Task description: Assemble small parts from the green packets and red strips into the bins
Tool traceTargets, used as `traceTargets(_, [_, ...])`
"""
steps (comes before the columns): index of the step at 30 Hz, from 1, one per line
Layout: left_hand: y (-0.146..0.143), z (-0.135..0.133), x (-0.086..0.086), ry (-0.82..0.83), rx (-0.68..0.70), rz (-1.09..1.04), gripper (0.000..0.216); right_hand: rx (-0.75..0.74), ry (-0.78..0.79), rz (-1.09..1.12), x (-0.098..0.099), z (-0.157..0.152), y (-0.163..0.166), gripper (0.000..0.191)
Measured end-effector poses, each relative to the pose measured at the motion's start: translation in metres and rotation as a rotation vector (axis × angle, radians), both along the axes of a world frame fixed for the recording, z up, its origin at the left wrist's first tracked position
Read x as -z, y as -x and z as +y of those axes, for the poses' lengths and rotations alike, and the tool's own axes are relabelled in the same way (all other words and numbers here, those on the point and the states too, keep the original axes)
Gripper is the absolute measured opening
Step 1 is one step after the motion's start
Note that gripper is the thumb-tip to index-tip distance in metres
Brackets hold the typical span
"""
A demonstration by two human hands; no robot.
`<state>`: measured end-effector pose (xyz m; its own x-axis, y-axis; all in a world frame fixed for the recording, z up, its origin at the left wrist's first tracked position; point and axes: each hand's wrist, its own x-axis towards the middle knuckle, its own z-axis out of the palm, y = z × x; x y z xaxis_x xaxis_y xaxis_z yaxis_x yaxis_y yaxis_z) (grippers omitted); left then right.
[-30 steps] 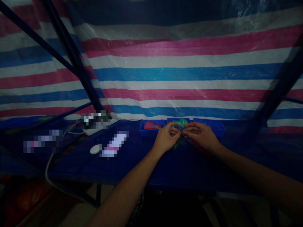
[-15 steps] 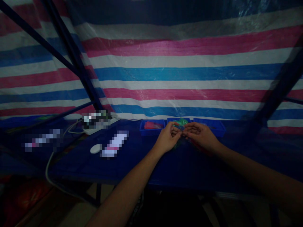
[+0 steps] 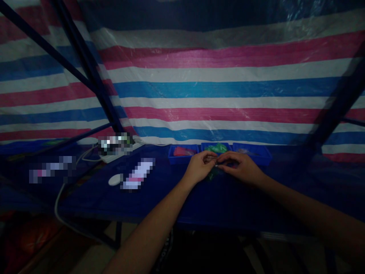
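While pinching a tiny pale piece [image 3: 217, 165] between left hand [image 3: 199, 167] and right hand [image 3: 242, 167], worked near the desk's [image 3: 159, 198] far edge, probably keeping blue trays [image 3: 182, 154] within reach.

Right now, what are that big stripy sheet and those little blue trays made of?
The stripy sheet looks like woven plastic tarp: shiny, crinkled, with a fine weave in the stripes. The blue trays seem to be hard moulded plastic, with smooth, straight walls. The dim light leaves both a bit uncertain.
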<state>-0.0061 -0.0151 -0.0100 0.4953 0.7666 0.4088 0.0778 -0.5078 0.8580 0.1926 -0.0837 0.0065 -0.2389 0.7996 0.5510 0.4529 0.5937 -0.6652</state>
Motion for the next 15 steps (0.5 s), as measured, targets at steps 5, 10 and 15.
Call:
traceTargets(5, [-0.001,-0.003,-0.003,0.03,0.0,-0.035,0.035,0.159,0.071,0.105,0.003,0.001,-0.001,0.026])
traceTargets(10, [-0.001,-0.013,-0.011,0.001,0.03,0.033,0.041,0.176,0.094,0.052,-0.001,0.0,-0.002,0.025])
traceTargets(15, [0.0,-0.015,-0.016,-0.144,-0.089,0.058,0.039,0.192,0.113,0.08,-0.001,0.002,-0.003,0.026])
